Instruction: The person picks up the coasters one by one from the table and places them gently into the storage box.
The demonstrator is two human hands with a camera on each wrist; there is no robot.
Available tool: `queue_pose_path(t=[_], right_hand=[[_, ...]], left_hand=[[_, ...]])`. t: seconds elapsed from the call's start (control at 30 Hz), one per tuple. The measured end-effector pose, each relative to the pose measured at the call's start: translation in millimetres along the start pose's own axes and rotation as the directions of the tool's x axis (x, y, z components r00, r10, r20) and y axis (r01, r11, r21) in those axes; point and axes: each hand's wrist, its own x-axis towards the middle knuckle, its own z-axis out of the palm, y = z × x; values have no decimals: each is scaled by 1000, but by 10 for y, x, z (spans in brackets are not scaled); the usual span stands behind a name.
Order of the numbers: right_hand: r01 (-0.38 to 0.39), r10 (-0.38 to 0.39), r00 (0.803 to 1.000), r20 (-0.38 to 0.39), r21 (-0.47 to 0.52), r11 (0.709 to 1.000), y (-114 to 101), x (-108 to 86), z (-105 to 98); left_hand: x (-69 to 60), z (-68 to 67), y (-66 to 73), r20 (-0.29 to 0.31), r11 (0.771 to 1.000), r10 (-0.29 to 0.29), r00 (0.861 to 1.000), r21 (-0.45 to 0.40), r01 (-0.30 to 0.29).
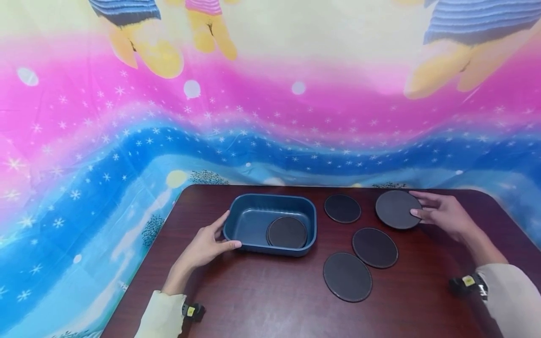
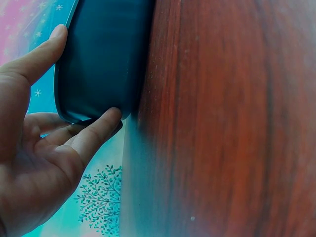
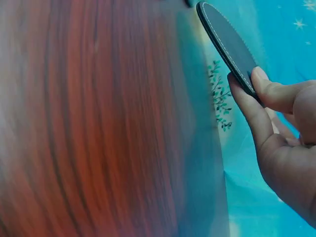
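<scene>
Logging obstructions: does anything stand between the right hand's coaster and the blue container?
Nothing upright does; one flat coaster lies on the table between the held coaster and the container, whose top is open.

Cream sleeves (image 1: 162, 313) meet black wrist devices (image 1: 199, 313) bearing yellow labels (image 1: 191, 311).

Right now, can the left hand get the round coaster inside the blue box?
Probably yes: the blue box is open on top and nothing covers the coaster. But the left hand holds the box's other end, so it would likely have to let go first.
</scene>
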Motion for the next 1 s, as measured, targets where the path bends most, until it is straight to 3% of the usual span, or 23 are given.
queue_pose_path(t=[0.13,0.3,0.73,1.0], right_hand=[[-20,22,1000,-6,155,988,15,-69,25],[-28,25,1000,11,321,947,-1,-140,52],[-102,105,994,3,280,954,-119,-322,113],[-62,68,998,-10,320,945,-146,-387,135]], left_hand=[[0,4,4,1,1000,-1,1000,-2,1],[1,5,0,2,1000,-1,1000,-7,1],[8,8,7,0,1000,3,1000,3,-3],[-2,9,11,-2,1000,-1,1000,4,1]])
